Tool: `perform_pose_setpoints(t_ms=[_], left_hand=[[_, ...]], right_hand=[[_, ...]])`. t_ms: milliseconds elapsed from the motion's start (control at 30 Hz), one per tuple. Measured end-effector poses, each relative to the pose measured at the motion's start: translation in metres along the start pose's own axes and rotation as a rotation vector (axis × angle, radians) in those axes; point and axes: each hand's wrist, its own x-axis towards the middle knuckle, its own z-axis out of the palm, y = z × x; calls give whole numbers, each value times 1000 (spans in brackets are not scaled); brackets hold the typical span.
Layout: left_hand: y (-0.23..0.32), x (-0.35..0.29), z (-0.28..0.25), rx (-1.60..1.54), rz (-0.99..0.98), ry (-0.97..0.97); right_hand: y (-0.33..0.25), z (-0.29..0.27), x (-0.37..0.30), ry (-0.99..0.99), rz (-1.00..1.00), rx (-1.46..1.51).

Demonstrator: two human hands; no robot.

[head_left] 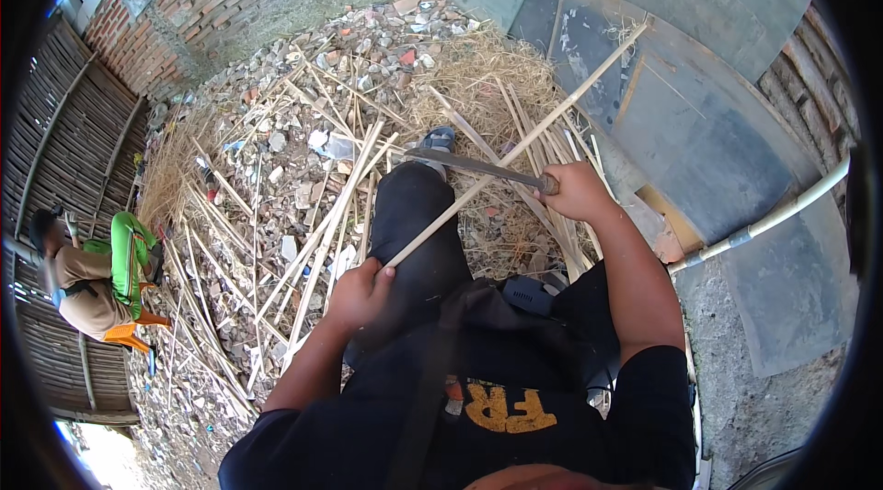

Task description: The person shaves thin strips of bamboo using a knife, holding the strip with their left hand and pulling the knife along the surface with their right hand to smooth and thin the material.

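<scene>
My left hand [361,294] is closed around the near end of a long, pale bamboo strip [440,219]. The strip slants up to the right, passing over my right thigh area and the straw, with frayed fibres at its far tip. My right hand [576,192] grips the handle of a machete [469,163]. Its dark blade points left and crosses the strip near the middle; whether the edge touches it, I cannot tell. Below the blade tip is my bent knee [414,200] in dark trousers, with a sandalled foot [436,140] beyond.
Loose bamboo strips [336,205] lie over rubble [276,145] on the left. Straw-like shavings [492,67] are heaped ahead. Dark panels [681,113] and a pale pole [782,219] stand at right. Another person [92,278] sits on an orange chair [129,335] at far left.
</scene>
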Motion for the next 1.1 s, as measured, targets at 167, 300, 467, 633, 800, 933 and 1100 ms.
perform_pose_setpoints(t_ms=[167, 300, 467, 633, 800, 933, 1100], left_hand=[[-1, 2, -1, -2, -5, -4], [-3, 2, -1, 25, -8, -16], [-1, 3, 0, 12, -1, -24], [-3, 1, 2, 16, 8, -1], [-1, 2, 2, 26, 21, 19], [0, 2, -2, 19, 41, 11], [9, 0, -13, 30, 20, -13]], right_hand=[[-11, 0, 0, -18, 10, 7], [-15, -1, -1, -20, 22, 19], [-10, 0, -2, -12, 12, 16], [-4, 4, 0, 20, -54, 41], [-1, 5, 0, -4, -75, 15], [-1, 4, 0, 17, -66, -12], [-11, -11, -4, -6, -28, -60]])
